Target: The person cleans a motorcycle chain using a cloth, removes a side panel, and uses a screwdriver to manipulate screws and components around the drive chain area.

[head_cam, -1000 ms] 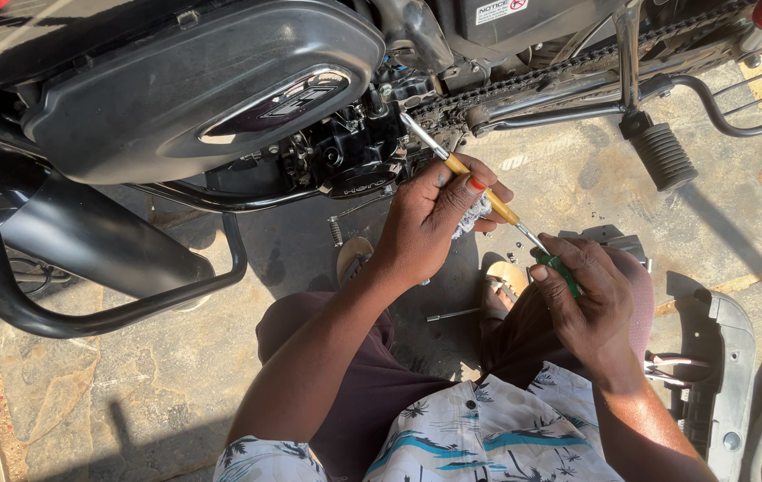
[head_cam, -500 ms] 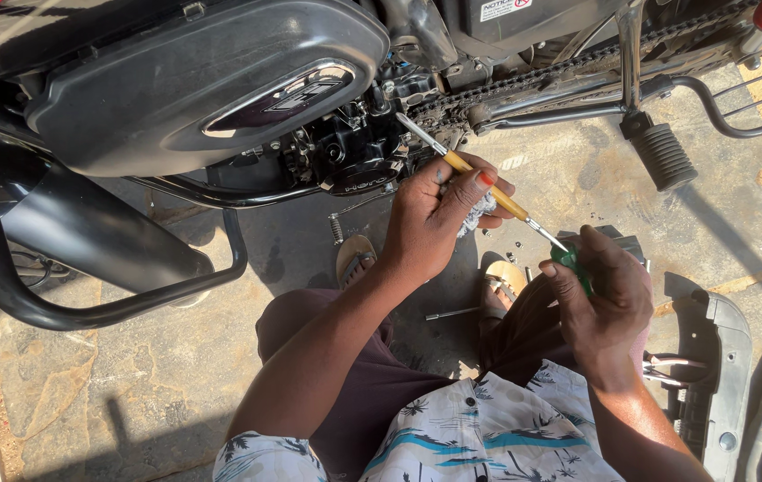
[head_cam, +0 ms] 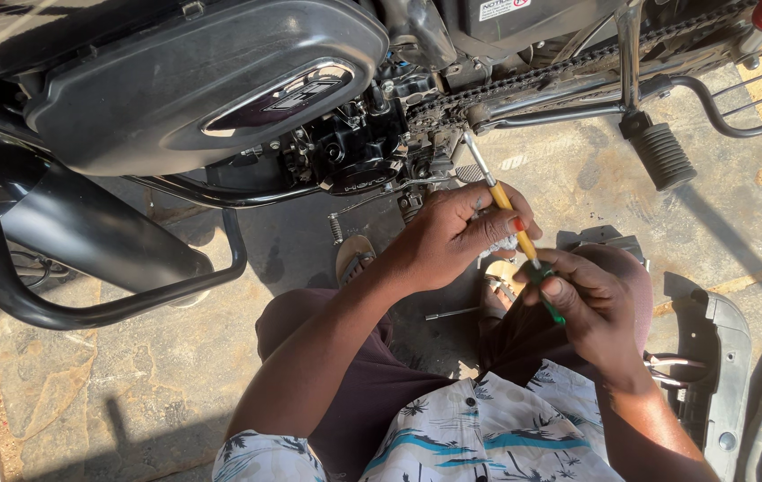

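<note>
two hands, left hand (head_cam: 452,236) and right hand (head_cam: 591,308), grip one screwdriver (head_cam: 510,219).

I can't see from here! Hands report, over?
Left hand pinches yellow-shafted screwdriver mid-shaft, white rag under fingers. Right hand grips its green handle. Tip beside greasy drive chain; nothing blocking.

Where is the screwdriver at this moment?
In the head view, the screwdriver is right of centre, held by the left hand and right hand, tip up near the chain.
</note>
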